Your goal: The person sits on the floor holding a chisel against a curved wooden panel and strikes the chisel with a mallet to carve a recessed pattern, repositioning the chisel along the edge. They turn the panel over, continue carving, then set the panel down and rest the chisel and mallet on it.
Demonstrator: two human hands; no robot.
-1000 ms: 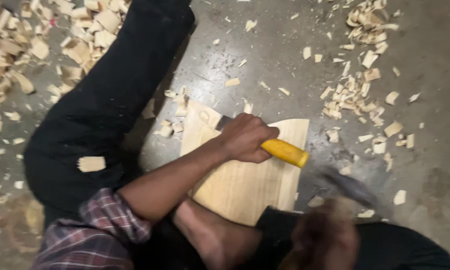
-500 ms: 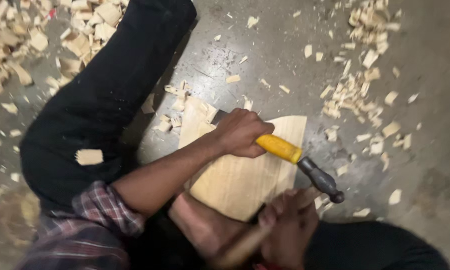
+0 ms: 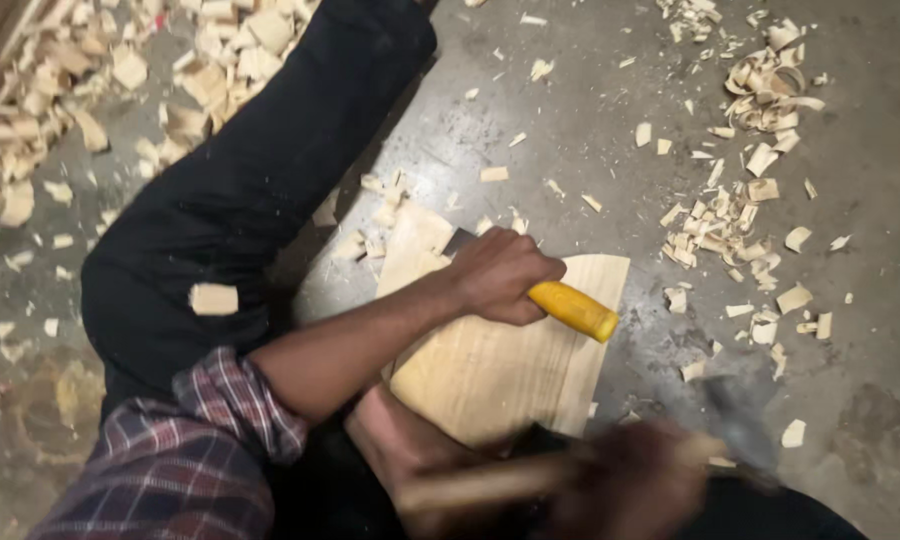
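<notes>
Two hands work one pale wooden slab (image 3: pixel 500 370) as we sit on the grey concrete floor (image 3: pixel 590 110), the slab lying flat just below our left hand (image 3: pixel 500 277) and partly under the forearm. That hand is wrapped tight around a chisel with a yellow handle (image 3: pixel 573 309); the fingers are closed fully about the grip, the yellow end juts out to the right of the fist, and a sliver of dark blade (image 3: pixel 458 240) shows at the fist's upper left, meeting the slab's far corner. Below the grip, at the slab's near edge, our right hand (image 3: pixel 625 480) is a blur; it looks curled about a pale wooden haft (image 3: pixel 490 482), and a dark smeared shape, likely a hammer head (image 3: pixel 735 415), sits out to the right of the chisel handle, though we cannot tell the exact hold through the blur. We judge the carving well begun but far from done: the far corner near the blade is notched and ragged, with fresh chips (image 3: pixel 375 235) lying beside it, while most of the face under the grip is smooth and uncut. Farther from the fist, curled shavings (image 3: pixel 740 215) lie scattered to the right, a thicker heap of offcuts (image 3: pixel 210 70) lies up and left beyond our black-trousered leg (image 3: pixel 250 210), and a plaid sleeve (image 3: pixel 200 450) is rolled back at the elbow.
</notes>
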